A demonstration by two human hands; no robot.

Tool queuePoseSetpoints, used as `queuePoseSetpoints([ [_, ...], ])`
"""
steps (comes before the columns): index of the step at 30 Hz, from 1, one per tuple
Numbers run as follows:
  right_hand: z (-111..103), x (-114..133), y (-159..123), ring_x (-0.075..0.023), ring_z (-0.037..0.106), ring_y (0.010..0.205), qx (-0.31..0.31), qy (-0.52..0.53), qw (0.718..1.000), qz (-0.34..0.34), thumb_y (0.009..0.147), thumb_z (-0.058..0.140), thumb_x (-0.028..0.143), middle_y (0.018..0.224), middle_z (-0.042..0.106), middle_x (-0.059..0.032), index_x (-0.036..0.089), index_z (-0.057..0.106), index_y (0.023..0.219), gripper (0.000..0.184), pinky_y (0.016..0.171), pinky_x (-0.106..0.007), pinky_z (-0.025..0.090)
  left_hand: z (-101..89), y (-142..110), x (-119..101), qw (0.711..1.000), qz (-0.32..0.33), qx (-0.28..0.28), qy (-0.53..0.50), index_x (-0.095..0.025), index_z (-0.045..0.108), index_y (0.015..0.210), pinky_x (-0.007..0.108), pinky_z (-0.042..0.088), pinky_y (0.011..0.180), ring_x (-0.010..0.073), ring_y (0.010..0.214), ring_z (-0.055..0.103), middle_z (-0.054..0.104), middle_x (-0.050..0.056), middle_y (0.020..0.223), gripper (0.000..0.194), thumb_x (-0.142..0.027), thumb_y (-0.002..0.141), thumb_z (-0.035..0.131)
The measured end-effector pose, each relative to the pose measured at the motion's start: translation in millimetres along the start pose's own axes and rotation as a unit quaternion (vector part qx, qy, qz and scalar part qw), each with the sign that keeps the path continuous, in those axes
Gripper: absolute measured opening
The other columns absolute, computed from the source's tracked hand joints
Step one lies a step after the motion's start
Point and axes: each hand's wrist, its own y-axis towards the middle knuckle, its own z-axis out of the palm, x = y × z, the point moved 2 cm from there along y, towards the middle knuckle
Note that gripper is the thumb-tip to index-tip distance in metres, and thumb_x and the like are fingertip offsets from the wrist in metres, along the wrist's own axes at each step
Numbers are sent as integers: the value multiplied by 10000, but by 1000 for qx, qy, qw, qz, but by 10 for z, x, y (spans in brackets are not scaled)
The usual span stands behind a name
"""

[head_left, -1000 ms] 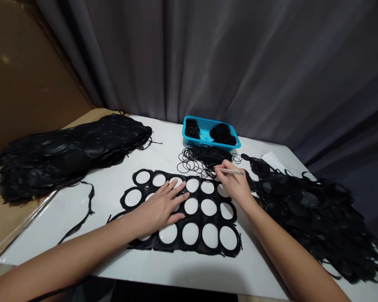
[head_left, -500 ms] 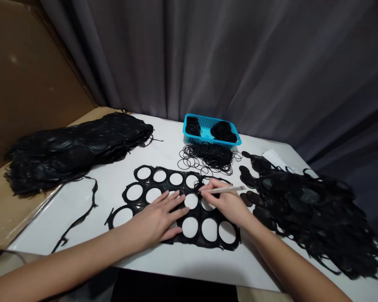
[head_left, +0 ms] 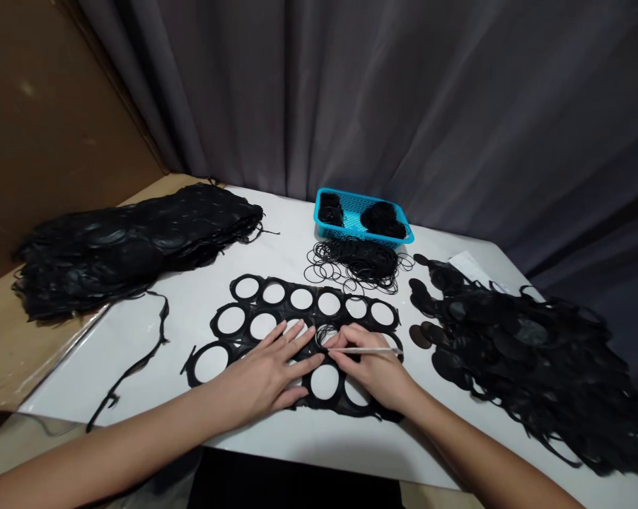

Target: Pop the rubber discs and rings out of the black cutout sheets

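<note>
A black rubber-like sheet (head_left: 287, 314) with rows of large round holes lies flat on the white table. My left hand (head_left: 269, 375) rests on it, palm down with fingers spread. On the sheet's right part, my right hand (head_left: 375, 371) pinches a thin, pale, stick-like tool (head_left: 369, 350), possibly tweezers. Its tip is close to the left index finger. A few thin black rings (head_left: 327, 332) gather by the right fingertips; whether the fingers or the tool hold them, I cannot tell. Behind the sheet lies a loose heap of thin black rings (head_left: 369, 260).
A blue basket (head_left: 364, 238) with black bundles stands at the back. At left lies a thick stack of black sheets (head_left: 138, 244), with a black strip (head_left: 138, 366) in front. Black scraps and discs (head_left: 531, 360) are piled at right, near a white paper (head_left: 468, 267).
My right hand has moved down toward me and slightly left over the sheet, uncovering holes in the far row. My left hand stays pressed in place. The view has shifted slightly.
</note>
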Motion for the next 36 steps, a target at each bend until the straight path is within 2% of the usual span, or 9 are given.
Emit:
queuePoseSetpoints([
  [6, 147, 10, -126, -211, 615, 972, -9, -99, 989, -113, 955, 558, 141, 1009, 713, -30, 229, 583, 897, 109, 864, -364, 435, 26, -25, 20, 1000, 0, -13, -17, -268, 457, 1469, 547, 288, 1170, 343, 1459, 335, 346, 148, 1588, 518, -345, 977, 599],
  [10, 77, -45, -35, -261, 604, 1002, -42, -255, 945, -201, 978, 437, 96, 1030, 718, -106, 189, 586, 1063, 196, 863, -418, 396, 42, -38, 22, 1000, 5, -14, -17, -265, 467, 1463, 555, 278, 1173, 355, 1461, 327, 331, 150, 1595, 518, -335, 969, 605],
  [12, -148, -138, 124, -275, 613, 965, -101, -301, 931, -177, 966, 421, 105, 994, 719, -121, 189, 589, 985, 189, 841, -422, 394, 36, -33, 29, 1000, 6, -17, -20, -262, 474, 1460, 568, 274, 1169, 371, 1458, 325, 337, 155, 1591, 518, -327, 965, 609],
  [14, -449, -249, 287, -280, 624, 896, -191, -318, 923, -102, 956, 448, 165, 952, 723, -119, 205, 570, 880, 149, 813, -417, 397, 18, -21, 39, 1000, 4, -14, -21, -258, 485, 1454, 577, 286, 1160, 380, 1450, 338, 356, 162, 1580, 507, -317, 965, 608],
  [18, -811, -296, 399, -257, 648, 851, -265, -217, 939, 4, 924, 523, 274, 933, 739, -67, 232, 538, 779, 152, 780, -372, 420, -63, -21, 14, 1000, 8, -12, -17, -247, 493, 1447, 568, 332, 1145, 373, 1437, 367, 391, 167, 1559, 505, -353, 968, 616],
  [22, -606, -66, 217, -228, 671, 878, -152, -10, 987, 51, 886, 591, 324, 928, 746, -28, 234, 544, 725, 191, 756, -323, 466, -129, -129, -175, 997, 5, -73, -29, -191, 523, 1403, 497, 377, 1152, 297, 1381, 468, 522, 140, 1465, 431, -335, 999, 567],
  [25, -283, 142, -2, -213, 677, 885, -34, 76, 995, 55, 876, 610, 288, 946, 746, -27, 228, 554, 732, 165, 772, -322, 489, -99, -256, -385, 995, 5, -99, -26, -159, 603, 1294, 472, 446, 1108, 286, 1281, 562, 623, 139, 1333, 330, -293, 994, 566],
  [28, -23, 248, -222, -200, 671, 860, 42, 88, 994, 55, 882, 603, 233, 911, 741, -24, 226, 579, 736, 148, 769, -320, 494, -30, -354, -536, 996, -1, -86, -5, -136, 603, 1287, 495, 484, 1065, 326, 1282, 557, 592, 181, 1361, 345, -261, 967, 579],
  [36, 140, 203, -503, -200, 649, 889, 40, 54, 994, 83, 878, 601, 185, 904, 703, -13, 234, 605, 782, 108, 826, -344, 486, 16, -403, -581, 998, -9, -64, -5, -147, 547, 1357, 507, 480, 1065, 350, 1366, 468, 505, 202, 1452, 420, -220, 944, 579],
])
